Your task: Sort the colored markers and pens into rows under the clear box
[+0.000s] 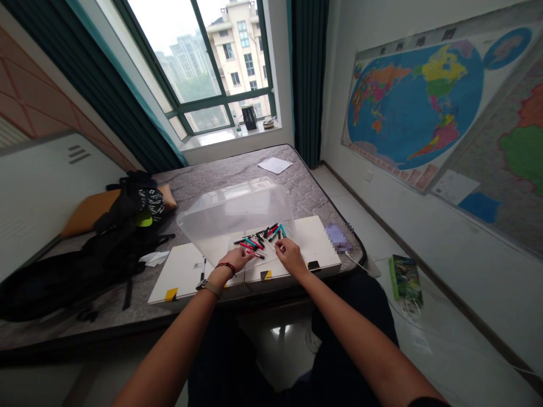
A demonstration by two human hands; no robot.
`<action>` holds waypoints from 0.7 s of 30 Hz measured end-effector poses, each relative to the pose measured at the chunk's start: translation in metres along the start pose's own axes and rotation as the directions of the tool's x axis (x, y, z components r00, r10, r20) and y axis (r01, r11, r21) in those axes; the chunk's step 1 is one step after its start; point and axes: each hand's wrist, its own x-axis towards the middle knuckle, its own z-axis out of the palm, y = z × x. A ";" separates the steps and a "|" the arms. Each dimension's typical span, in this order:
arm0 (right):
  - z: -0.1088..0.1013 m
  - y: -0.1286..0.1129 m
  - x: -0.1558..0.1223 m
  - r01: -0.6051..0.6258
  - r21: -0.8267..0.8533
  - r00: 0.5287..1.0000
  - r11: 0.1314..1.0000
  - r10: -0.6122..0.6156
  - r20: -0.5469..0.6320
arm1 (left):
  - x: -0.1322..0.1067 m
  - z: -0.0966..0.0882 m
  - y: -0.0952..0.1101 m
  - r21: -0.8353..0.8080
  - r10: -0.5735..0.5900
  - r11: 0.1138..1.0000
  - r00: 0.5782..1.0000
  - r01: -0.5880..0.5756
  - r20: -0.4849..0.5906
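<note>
Several coloured pens (259,236), red, black and teal, lie in a loose heap on a white board (316,243) at the near edge of a mattress. A clear plastic box (235,217) stands tipped up right behind the heap. My left hand (238,259) rests at the heap's left side with its fingers curled around a red pen. My right hand (288,252) sits at the heap's right side, fingertips pinched together on a pen. A watch and a red band are on my left wrist.
A black backpack (102,243) and clothing lie at the left on the grey mattress (237,169). A second white board (180,274) holds a single dark pen. A phone (338,237) rests at the right edge, a sheet of paper (275,165) farther back, a book (406,278) on the floor.
</note>
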 end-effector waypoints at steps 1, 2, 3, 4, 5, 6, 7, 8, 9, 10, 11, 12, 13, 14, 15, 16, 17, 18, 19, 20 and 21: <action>0.000 0.000 0.000 -0.002 0.000 1.000 1.000 0.002 0.002 | -0.001 0.001 -0.001 0.010 -0.012 1.000 1.000 0.012 -0.024; 0.000 0.000 0.000 -0.002 0.000 1.000 1.000 0.002 0.007 | -0.002 0.002 -0.002 0.017 -0.017 1.000 0.999 0.018 -0.049; 0.000 0.000 0.000 0.000 0.000 1.000 1.000 0.000 0.013 | -0.003 0.002 -0.002 0.013 -0.010 1.000 0.998 0.011 -0.068; 0.000 -0.001 0.000 0.003 0.000 1.000 1.000 -0.003 0.020 | -0.003 0.001 -0.002 -0.003 0.015 1.000 0.997 -0.016 -0.080; 0.000 -0.001 0.001 0.008 0.001 1.000 1.000 -0.008 0.027 | -0.003 0.000 -0.001 -0.034 0.061 0.997 0.994 -0.064 -0.087; 0.000 -0.001 0.001 0.012 0.001 0.999 1.000 -0.012 0.034 | -0.002 -0.002 0.001 -0.071 0.122 0.989 0.988 -0.129 -0.095; -0.001 -0.002 0.001 0.015 0.002 0.999 1.000 -0.015 0.038 | -0.001 -0.004 0.004 -0.106 0.183 0.975 0.977 -0.195 -0.112; -0.001 -0.002 0.001 0.016 0.003 0.999 1.000 -0.016 0.038 | 0.001 -0.006 0.008 -0.131 0.234 0.959 0.963 -0.252 -0.136; -0.001 -0.002 0.001 0.017 0.003 0.999 1.000 -0.017 0.035 | 0.004 -0.007 0.012 -0.141 0.261 0.948 0.951 -0.285 -0.164; 0.000 -0.002 0.001 0.017 0.002 0.999 1.000 -0.017 0.031 | 0.007 -0.008 0.018 -0.135 0.264 0.947 0.946 -0.292 -0.190; 0.000 -0.002 0.001 0.017 0.001 0.999 1.000 -0.017 0.027 | 0.011 -0.008 0.023 -0.121 0.244 0.955 0.949 -0.271 -0.201; 0.000 -0.001 0.001 0.016 0.000 1.000 1.000 -0.016 0.025 | 0.014 -0.008 0.029 -0.101 0.206 0.968 0.958 -0.230 -0.201; 0.000 -0.001 0.001 0.016 -0.002 1.000 1.000 -0.016 0.024 | 0.018 -0.007 0.035 -0.079 0.159 0.981 0.969 -0.177 -0.191; 0.000 -0.001 0.001 0.015 -0.006 1.000 1.000 -0.015 0.026 | 0.022 -0.005 0.041 -0.055 0.106 0.992 0.978 -0.118 -0.179; -0.001 -0.001 0.001 0.014 -0.009 0.999 1.000 -0.013 0.029 | 0.025 -0.003 0.046 -0.035 0.051 0.998 0.984 -0.058 -0.168; -0.001 0.000 0.001 0.013 -0.012 0.999 1.000 -0.012 0.032 | 0.028 -0.001 0.050 -0.022 0.000 1.000 0.987 -0.003 -0.159; -0.001 0.000 0.001 0.011 -0.014 0.999 1.000 -0.011 0.034 | 0.031 0.000 0.055 -0.017 -0.045 0.999 0.987 0.043 -0.153; -0.001 0.000 0.001 0.011 -0.017 0.999 1.000 -0.010 0.036 | 0.032 0.002 0.058 -0.017 -0.081 0.997 0.985 0.079 -0.150; -0.001 0.000 0.001 0.011 -0.018 0.999 1.000 -0.010 0.039 | 0.034 0.004 0.061 -0.024 -0.108 0.994 0.983 0.105 -0.148; -0.001 0.000 0.001 0.010 -0.018 0.999 1.000 -0.010 0.040 | 0.035 0.005 0.063 -0.033 -0.128 0.992 0.980 0.124 -0.149; -0.001 0.000 0.001 0.008 -0.017 0.999 1.000 -0.008 0.041 | 0.035 0.006 0.065 -0.041 -0.143 0.990 0.977 0.139 -0.155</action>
